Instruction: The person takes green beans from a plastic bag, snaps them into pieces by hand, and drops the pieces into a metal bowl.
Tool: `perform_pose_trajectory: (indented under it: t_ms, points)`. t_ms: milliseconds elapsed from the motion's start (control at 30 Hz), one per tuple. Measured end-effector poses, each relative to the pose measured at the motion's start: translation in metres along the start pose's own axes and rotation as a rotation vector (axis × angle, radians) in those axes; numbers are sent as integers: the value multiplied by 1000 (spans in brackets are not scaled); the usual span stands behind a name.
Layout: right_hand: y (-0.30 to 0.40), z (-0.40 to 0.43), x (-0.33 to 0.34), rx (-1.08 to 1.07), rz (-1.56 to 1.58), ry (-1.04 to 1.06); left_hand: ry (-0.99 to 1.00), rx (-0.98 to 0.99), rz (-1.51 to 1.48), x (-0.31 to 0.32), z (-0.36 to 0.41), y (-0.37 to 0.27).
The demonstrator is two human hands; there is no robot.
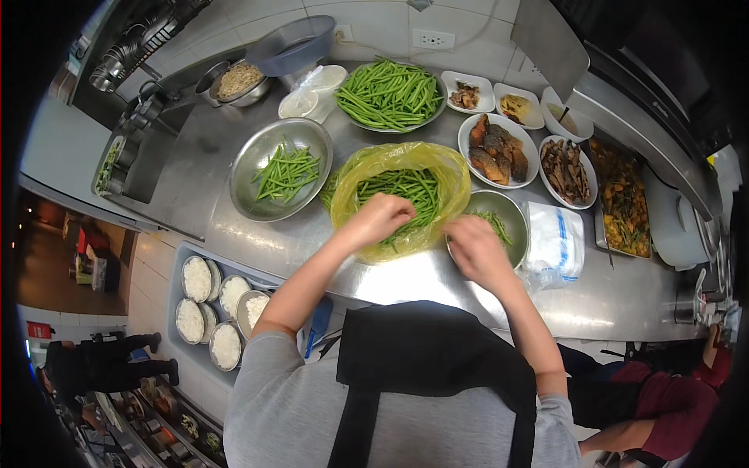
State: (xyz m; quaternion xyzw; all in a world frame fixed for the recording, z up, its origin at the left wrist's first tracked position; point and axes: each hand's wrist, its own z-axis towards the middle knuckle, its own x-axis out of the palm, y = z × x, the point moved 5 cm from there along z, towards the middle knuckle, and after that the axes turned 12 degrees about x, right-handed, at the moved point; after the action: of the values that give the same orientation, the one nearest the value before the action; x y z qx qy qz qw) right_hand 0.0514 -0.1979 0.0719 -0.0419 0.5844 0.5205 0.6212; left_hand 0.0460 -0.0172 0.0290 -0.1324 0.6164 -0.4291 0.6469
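Note:
My left hand point(383, 217) is over the mouth of a yellow plastic bag point(404, 153) filled with green beans point(404, 187). Its fingers are curled together, and whether a bean is between them is hidden. Near the bag's right side, my right hand point(480, 248) is above the rim of a small steel bowl point(516, 228). Short green bean bits point(494, 221) lie in that bowl, partly covered by the hand. To the bag's left, a steel colander point(243, 175) tilts slightly and holds more green beans point(287, 172). Behind the bag stands a wide basin piled with green beans point(389, 93).
Plates of cooked fish point(497, 149), fried strips point(564, 169) and a tray of cooked food point(623, 199) line the right. A white plastic pack point(555, 237) lies by the bowl. A grey bin point(175, 281) holds rice bowls at lower left. A person point(661, 403) stands at right.

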Motion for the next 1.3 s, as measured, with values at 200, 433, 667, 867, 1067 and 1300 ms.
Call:
perform_pose_trajectory:
  t_ms: [200,433,667,867,1067,1300]
  points:
    - [-8,10,49,-162,-425,163,-243,184,397,44,31,10]
    - [-5,0,42,-82,-439,242,-182,160,661,53,40,10]
    - [-12,9,28,-32,-407,288,-37,364,679,28,1,13]
    - [-16,22,40,-135,-474,267,12,60,600,48,39,3]
    - [-21,23,39,7,-654,405,-192,113,816,74,44,20]
    - [-25,25,33,45,-617,410,-120,85,700,49,48,19]
